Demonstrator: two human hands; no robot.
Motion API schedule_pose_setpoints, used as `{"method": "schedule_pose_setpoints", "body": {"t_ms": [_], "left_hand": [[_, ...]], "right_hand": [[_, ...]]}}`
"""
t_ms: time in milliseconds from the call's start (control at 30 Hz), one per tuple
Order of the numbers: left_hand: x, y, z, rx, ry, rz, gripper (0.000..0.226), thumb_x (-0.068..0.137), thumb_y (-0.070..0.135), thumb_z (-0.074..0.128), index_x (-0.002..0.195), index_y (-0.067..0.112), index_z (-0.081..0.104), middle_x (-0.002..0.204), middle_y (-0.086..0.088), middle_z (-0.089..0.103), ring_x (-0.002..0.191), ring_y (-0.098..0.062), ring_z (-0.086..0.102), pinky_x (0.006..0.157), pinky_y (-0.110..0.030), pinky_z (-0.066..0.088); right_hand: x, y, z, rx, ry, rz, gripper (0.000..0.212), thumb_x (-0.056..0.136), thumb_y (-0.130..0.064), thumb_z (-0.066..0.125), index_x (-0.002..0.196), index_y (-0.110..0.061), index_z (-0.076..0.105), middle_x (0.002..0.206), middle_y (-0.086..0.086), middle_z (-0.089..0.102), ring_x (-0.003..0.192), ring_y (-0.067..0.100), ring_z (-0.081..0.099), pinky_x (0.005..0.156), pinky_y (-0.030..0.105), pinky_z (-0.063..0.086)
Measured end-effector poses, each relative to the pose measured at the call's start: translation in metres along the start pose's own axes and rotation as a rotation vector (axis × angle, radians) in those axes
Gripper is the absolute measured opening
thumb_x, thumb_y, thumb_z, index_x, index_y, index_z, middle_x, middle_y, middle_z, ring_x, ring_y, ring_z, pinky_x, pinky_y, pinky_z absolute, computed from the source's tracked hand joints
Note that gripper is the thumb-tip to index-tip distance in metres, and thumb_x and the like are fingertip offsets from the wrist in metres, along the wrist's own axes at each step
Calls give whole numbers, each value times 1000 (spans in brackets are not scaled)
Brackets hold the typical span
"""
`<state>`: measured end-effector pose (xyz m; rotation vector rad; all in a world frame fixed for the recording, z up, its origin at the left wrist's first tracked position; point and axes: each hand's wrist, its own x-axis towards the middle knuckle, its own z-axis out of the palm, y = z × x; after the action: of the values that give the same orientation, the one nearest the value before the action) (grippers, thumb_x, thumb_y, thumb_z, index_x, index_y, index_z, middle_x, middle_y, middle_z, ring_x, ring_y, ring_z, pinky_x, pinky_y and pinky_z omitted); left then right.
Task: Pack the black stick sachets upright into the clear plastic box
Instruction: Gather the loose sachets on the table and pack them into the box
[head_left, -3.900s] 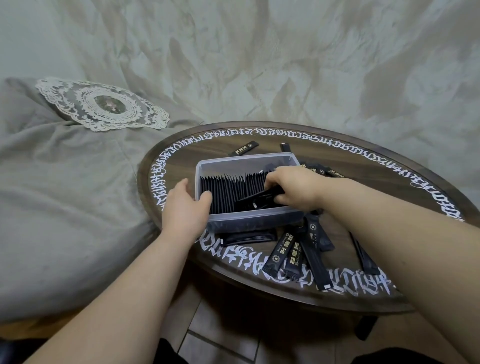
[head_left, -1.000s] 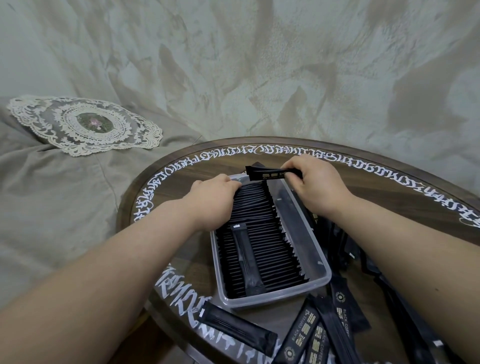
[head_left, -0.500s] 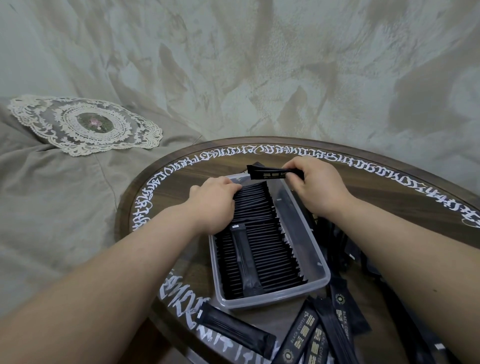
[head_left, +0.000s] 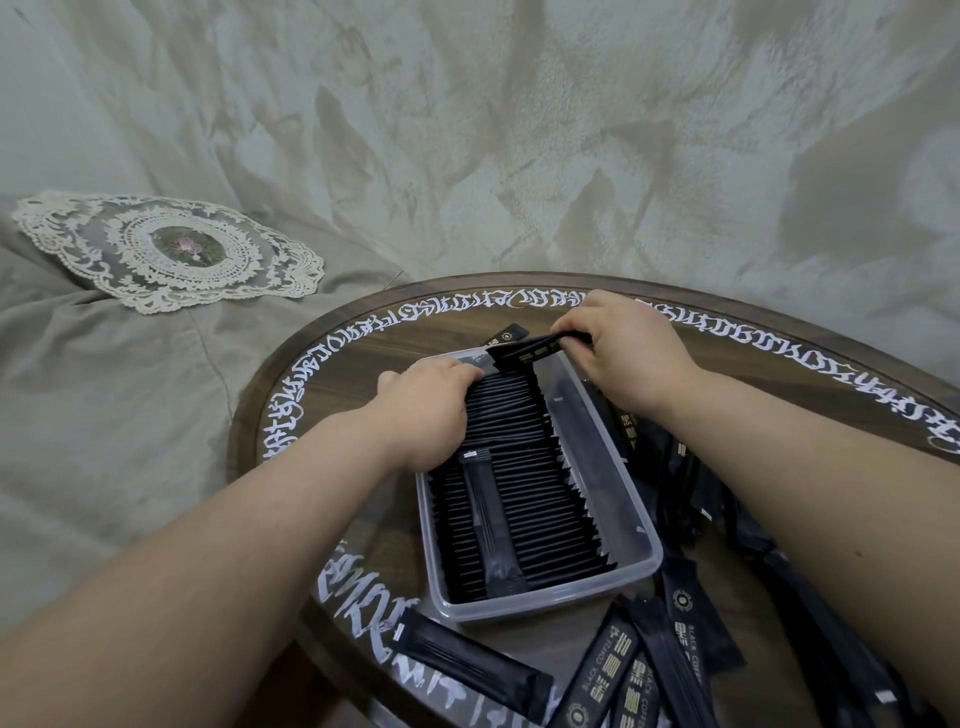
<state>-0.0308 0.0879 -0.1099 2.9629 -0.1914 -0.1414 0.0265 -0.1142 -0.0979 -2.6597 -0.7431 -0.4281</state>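
Over the clear plastic box (head_left: 631, 512), the right hand (head_left: 621, 348) pinches a flat black sachet (head_left: 524, 353).

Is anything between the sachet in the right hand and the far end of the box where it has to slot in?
Nothing visible. The right hand pinches the sachet just above the far end of the clear plastic box. The left hand presses on the packed row beside that spot, not under the sachet.
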Motion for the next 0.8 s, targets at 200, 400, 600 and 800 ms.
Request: {"method": "schedule_pose_setpoints", "body": {"t_ms": [200,400,600,800], "left_hand": [[0,-1,1,2,4,14,50,94,12,35,141,27,39,142,6,42,135,-16,33,103,-44,28],[0,-2,0,5,-6,18,50,94,13,36,142,28,38,142,3,40,133,-18,36,105,-43,28],[0,-3,2,-28,11,14,50,94,12,36,141,28,38,141,4,41,132,-17,36,106,-44,30],[4,-7,4,-45,-12,39,51,92,10,37,141,24,42,139,-1,40,129,-24,40,106,-47,35]], "right_hand": [[0,-2,2,-7,39,-14,22,94,-24,53,108,-19,70,100,2,60,95,23,57,79,32,42],[-3,0,3,-15,34,-1,21,94,-24,52,105,-18,70,101,2,60,96,24,58,79,34,45],[0,-3,4,-54,24,-13,22,95,-23,50,106,-16,68,103,3,61,99,25,56,82,35,44],[-20,-3,-17,259,8,51,3,86,-22,68,87,-20,68,74,-14,63,70,2,57,68,12,42]]}}
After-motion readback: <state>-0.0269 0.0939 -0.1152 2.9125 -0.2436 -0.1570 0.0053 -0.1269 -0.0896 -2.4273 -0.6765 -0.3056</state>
